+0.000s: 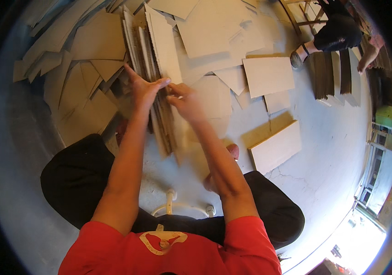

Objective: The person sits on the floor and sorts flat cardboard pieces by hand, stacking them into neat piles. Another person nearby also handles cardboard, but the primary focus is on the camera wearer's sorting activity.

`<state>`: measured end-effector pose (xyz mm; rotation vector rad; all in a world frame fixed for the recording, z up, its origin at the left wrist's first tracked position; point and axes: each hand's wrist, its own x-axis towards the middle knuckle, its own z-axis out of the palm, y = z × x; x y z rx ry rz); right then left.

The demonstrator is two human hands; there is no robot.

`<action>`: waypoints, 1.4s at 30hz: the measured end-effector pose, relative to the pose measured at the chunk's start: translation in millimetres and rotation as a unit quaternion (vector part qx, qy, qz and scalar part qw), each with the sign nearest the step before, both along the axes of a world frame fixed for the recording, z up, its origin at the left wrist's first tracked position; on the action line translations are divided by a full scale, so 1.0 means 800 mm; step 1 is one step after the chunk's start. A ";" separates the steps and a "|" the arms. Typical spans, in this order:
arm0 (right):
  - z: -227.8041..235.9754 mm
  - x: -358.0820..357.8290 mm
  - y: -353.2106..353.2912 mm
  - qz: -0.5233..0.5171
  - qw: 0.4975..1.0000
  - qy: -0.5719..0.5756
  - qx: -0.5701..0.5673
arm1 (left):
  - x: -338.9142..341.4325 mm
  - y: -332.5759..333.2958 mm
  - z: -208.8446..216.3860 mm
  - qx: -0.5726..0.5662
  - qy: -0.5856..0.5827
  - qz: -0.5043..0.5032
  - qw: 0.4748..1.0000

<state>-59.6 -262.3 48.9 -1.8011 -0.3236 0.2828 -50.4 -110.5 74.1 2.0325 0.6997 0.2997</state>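
Note:
A thick stack of cardboard sheets (161, 43) stands on edge between my knees, its lower end smeared by motion. My left hand (143, 91) reaches over the top edges, gripping the stack with thumb and fingers on either side. Against the right side of the same stack, my right hand (186, 101) is closed with its fingers curled at the sheets' edges. The two hands nearly meet. The palm sides of both are hidden.
Loose cardboard sheets (207, 27) cover the floor ahead and to the left. A neat cardboard pile (276, 146) lies at right. Further off are upright stacks (324, 75) beside another person's foot (298, 57). A pale stool or chair frame (170, 206) shows below me.

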 end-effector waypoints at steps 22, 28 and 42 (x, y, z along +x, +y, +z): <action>-0.115 0.022 -0.002 -0.171 0.969 0.152 0.093 | 0.010 0.011 0.035 0.013 0.117 -0.025 0.993; -0.015 -0.019 0.071 -0.206 0.970 0.077 0.104 | -0.015 0.016 0.081 0.099 0.053 -0.120 0.986; 0.107 -0.207 0.008 -0.433 0.850 0.153 0.258 | -0.101 -0.093 0.192 0.313 -0.040 -0.616 0.722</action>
